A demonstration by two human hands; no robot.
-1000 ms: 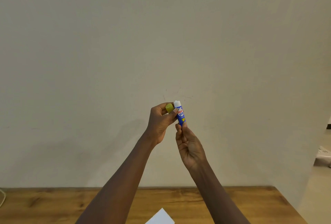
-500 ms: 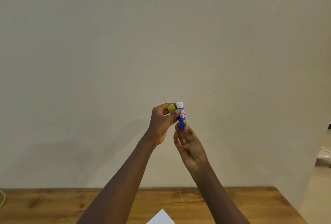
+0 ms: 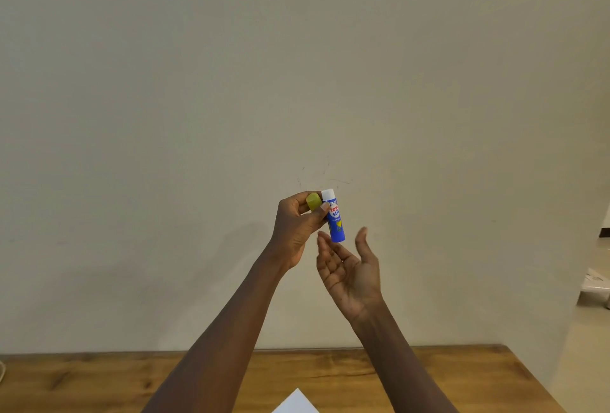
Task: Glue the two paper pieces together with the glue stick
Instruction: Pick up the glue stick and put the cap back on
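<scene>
A blue glue stick point(image 3: 335, 219) with a white tip stands upright in the air in front of the wall. My left hand point(image 3: 297, 227) holds it between thumb and fingers, and also grips the yellow-green cap point(image 3: 313, 202) beside the tip. My right hand point(image 3: 351, 267) is spread palm up just below the stick's base, fingers relaxed and holding nothing. Only a white corner of a paper piece point(image 3: 296, 403) shows at the bottom edge, lying on the wooden table point(image 3: 82, 379). No other paper is visible.
A plain beige wall point(image 3: 231, 82) fills most of the view behind my hands. The table's right edge ends near the lower right, with floor beyond. A white object point(image 3: 595, 287) sits at the far right edge.
My right hand has let go of the glue stick's base and opened, dropping slightly down and to the right. My left hand keeps the stick and cap in place.
</scene>
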